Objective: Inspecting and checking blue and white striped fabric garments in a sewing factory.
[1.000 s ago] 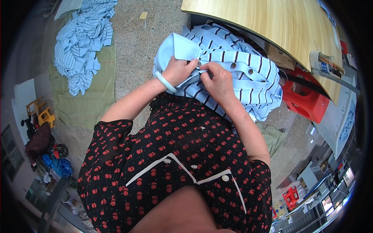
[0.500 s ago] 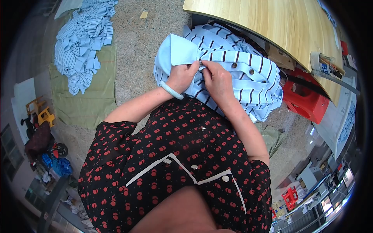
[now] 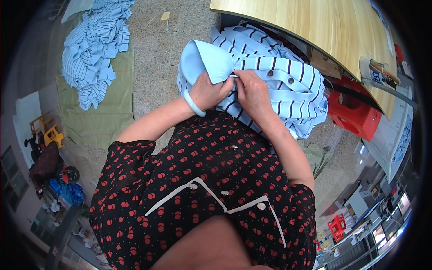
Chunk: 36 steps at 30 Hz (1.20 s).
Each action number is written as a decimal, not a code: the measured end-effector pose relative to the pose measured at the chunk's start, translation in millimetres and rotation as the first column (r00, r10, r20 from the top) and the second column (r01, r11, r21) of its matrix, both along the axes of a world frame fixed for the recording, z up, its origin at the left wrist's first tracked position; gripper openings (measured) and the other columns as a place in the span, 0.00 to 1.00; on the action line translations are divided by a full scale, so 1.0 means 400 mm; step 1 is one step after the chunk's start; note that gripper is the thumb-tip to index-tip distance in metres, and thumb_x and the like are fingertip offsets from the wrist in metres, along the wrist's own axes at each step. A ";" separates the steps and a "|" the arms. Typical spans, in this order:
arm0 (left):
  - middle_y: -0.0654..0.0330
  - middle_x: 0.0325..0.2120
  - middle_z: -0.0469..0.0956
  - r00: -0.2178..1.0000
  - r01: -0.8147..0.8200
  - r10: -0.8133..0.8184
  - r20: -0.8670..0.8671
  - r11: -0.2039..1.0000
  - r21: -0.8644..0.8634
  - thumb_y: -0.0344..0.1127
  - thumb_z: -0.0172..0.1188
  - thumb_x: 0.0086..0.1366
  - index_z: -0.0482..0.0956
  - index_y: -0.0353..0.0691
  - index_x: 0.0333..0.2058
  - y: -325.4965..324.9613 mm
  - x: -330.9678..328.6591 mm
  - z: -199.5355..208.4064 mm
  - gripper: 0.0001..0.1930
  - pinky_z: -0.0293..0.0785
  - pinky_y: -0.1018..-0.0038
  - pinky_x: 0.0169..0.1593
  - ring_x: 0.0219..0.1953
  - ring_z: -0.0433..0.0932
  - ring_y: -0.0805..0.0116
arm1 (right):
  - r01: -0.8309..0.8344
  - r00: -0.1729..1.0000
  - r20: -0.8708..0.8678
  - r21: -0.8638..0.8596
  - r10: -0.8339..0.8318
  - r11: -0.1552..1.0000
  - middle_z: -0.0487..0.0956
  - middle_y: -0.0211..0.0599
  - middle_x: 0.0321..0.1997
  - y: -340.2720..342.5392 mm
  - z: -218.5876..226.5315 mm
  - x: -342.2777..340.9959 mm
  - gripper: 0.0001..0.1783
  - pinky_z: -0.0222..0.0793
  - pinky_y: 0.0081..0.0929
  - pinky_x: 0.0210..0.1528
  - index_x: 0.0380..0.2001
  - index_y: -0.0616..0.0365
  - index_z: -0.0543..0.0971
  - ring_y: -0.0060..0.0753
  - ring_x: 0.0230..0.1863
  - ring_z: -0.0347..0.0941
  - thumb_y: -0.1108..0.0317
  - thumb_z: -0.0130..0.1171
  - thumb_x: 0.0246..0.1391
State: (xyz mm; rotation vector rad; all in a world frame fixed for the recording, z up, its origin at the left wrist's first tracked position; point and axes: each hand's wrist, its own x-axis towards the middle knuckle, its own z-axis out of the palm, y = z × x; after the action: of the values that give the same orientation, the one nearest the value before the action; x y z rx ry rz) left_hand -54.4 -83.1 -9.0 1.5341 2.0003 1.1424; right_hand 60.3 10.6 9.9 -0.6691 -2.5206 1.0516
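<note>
A light blue knit shirt with dark stripes (image 3: 288, 108) lies bunched in front of me. Its plain blue collar (image 3: 213, 58) stands up at the left end. My left hand (image 3: 209, 91), with a pale bangle (image 3: 194, 103) on the wrist, is closed on the cloth just below the collar. Right beside it, my right hand (image 3: 253, 92) pinches the front placket near the neck. The fingertips of both hands meet there and cover the spot between them. Two dark buttons (image 3: 270, 73) show along the placket to the right of my right hand.
A wooden-topped table (image 3: 288, 18) stands at the far right, with a holder of tools (image 3: 375, 74) at its edge. Below it is a red plastic stool (image 3: 353, 114). At the left, a heap of similar striped garments (image 3: 92, 54) lies on a green sheet (image 3: 96, 121).
My left hand has turned and shifted slightly left, and the collar flap has folded over into a narrower point. My right hand stays at the placket.
</note>
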 end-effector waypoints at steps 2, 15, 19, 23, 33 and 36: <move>0.50 0.12 0.69 0.999 -0.034 0.034 -0.024 0.999 0.021 0.31 0.51 0.52 0.69 0.34 0.22 0.000 0.008 -0.002 0.05 0.65 0.59 0.21 0.16 0.69 0.47 | -0.002 1.000 0.002 -0.002 0.002 1.000 0.74 0.47 0.29 0.000 -0.002 0.001 0.08 0.67 0.34 0.31 0.32 0.63 0.73 0.48 0.30 0.71 0.78 0.51 0.45; 0.50 0.13 0.69 0.991 -0.137 0.137 0.007 0.990 0.019 0.31 0.50 0.54 0.69 0.35 0.21 0.002 0.015 -0.020 0.06 0.64 0.58 0.20 0.17 0.69 0.47 | -0.032 0.999 -0.020 -0.047 0.031 0.998 0.73 0.48 0.29 0.015 0.002 -0.002 0.08 0.66 0.33 0.31 0.32 0.65 0.72 0.48 0.30 0.70 0.79 0.49 0.45; 0.51 0.13 0.69 0.991 -0.128 0.126 0.039 0.991 0.038 0.30 0.51 0.53 0.69 0.35 0.22 0.003 0.004 -0.011 0.05 0.64 0.60 0.20 0.17 0.69 0.48 | -0.058 0.997 -0.061 -0.047 0.055 0.997 0.73 0.47 0.28 0.028 0.001 -0.008 0.07 0.66 0.32 0.32 0.31 0.65 0.72 0.46 0.30 0.71 0.79 0.49 0.45; 0.51 0.12 0.69 0.991 -0.123 0.120 0.055 0.990 0.069 0.29 0.51 0.53 0.69 0.34 0.22 0.003 -0.009 0.000 0.05 0.63 0.61 0.20 0.16 0.69 0.48 | -0.077 0.996 -0.052 -0.087 0.073 0.993 0.73 0.46 0.28 0.033 0.009 -0.016 0.07 0.66 0.31 0.32 0.30 0.65 0.72 0.45 0.30 0.71 0.78 0.49 0.44; 0.62 0.26 0.74 0.787 0.242 -0.059 0.615 0.945 -0.219 0.37 0.54 0.57 0.72 0.33 0.35 -0.021 -0.108 0.058 0.12 0.68 0.74 0.33 0.29 0.70 0.74 | -0.068 0.983 0.125 -0.447 0.137 0.892 0.73 0.43 0.24 0.039 0.097 -0.015 0.07 0.65 0.28 0.28 0.31 0.61 0.72 0.41 0.26 0.71 0.73 0.53 0.46; 0.62 0.28 0.75 0.806 0.236 0.000 0.592 0.917 -0.321 0.41 0.54 0.57 0.72 0.32 0.35 -0.056 -0.111 0.045 0.16 0.68 0.73 0.31 0.27 0.70 0.73 | -0.110 0.984 0.114 -0.215 0.137 0.970 0.73 0.42 0.25 0.037 0.082 0.012 0.08 0.65 0.28 0.28 0.32 0.60 0.73 0.41 0.27 0.71 0.70 0.54 0.47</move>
State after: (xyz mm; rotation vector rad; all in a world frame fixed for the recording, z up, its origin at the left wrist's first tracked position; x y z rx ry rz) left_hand -98.6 -105.4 8.8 0.9392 1.5527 0.9454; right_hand 65.1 25.5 42.9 -0.6606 -2.6136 1.3725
